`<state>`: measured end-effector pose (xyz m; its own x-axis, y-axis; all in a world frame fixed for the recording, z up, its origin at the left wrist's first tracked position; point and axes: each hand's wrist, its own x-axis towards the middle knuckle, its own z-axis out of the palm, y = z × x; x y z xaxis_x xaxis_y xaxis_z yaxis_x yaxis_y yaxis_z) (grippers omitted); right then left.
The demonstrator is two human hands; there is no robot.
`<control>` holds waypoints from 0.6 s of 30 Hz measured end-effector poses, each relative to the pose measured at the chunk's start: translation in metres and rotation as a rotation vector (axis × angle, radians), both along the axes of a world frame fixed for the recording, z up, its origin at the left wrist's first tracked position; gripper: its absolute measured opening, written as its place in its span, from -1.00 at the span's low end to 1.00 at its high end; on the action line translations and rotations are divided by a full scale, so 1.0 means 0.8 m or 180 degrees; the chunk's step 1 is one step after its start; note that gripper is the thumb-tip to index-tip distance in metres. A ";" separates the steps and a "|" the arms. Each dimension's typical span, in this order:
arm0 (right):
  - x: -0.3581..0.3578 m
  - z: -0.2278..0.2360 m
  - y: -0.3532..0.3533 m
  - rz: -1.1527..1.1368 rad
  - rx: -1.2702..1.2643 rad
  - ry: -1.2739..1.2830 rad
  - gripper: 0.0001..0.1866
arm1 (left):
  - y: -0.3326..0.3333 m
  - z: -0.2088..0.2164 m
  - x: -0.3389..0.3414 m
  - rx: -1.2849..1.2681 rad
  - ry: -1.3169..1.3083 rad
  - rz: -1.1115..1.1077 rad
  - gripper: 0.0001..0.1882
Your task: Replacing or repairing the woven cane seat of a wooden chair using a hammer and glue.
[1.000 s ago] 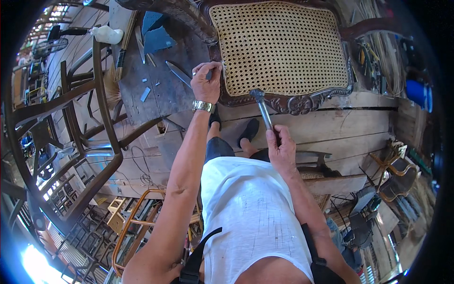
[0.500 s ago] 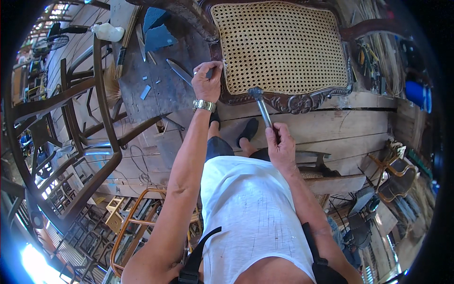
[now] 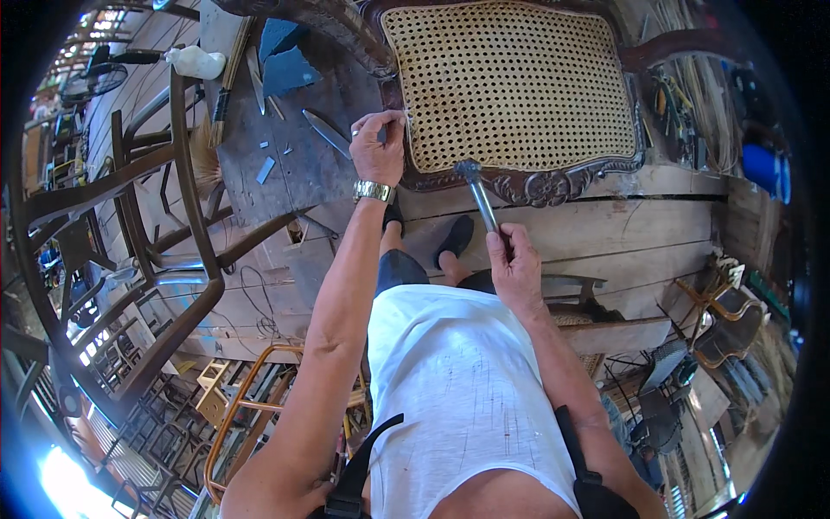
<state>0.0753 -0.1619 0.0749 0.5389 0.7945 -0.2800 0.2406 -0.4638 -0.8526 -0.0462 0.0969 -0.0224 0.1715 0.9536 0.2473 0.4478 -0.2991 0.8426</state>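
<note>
A carved dark wooden chair frame (image 3: 553,189) with a woven cane panel (image 3: 514,86) lies in front of me. At the panel's left edge, my left hand (image 3: 379,149) is pinched closed against the frame. Whatever its fingertips hold is too small to make out. My right hand (image 3: 517,264) grips a hammer (image 3: 484,206) by its shiny metal handle. The hammer's dark head rests at or just over the near rim of the frame, by the panel's lower edge; whether it touches I cannot tell.
Left of the chair, a worn work board (image 3: 246,195) bears a knife blade (image 3: 327,131), blue-grey sheet pieces (image 3: 290,71), a brush (image 3: 220,104) and a white bottle (image 3: 195,61). Bare wooden chair frames (image 3: 186,173) crowd the left. Cane strands (image 3: 692,112) lie at right.
</note>
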 end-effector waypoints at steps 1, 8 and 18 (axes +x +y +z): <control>0.001 -0.001 0.001 -0.0008 0.0025 0.0005 -0.76 | 0.000 0.000 0.001 -0.0002 0.0002 0.0003 -0.87; 0.003 -0.001 0.006 -0.0005 0.0096 -0.0020 -0.76 | -0.001 0.003 0.005 0.0135 0.0077 0.0053 -0.89; -0.005 -0.003 0.010 0.0048 0.0171 -0.0121 -0.76 | -0.004 0.009 0.009 0.0679 0.0252 -0.0063 -0.85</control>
<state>0.0716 -0.1537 0.0723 0.5362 0.8159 -0.2163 0.2800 -0.4137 -0.8663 -0.0390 0.0934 -0.0155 0.2166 0.8774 0.4282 0.5023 -0.4762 0.7218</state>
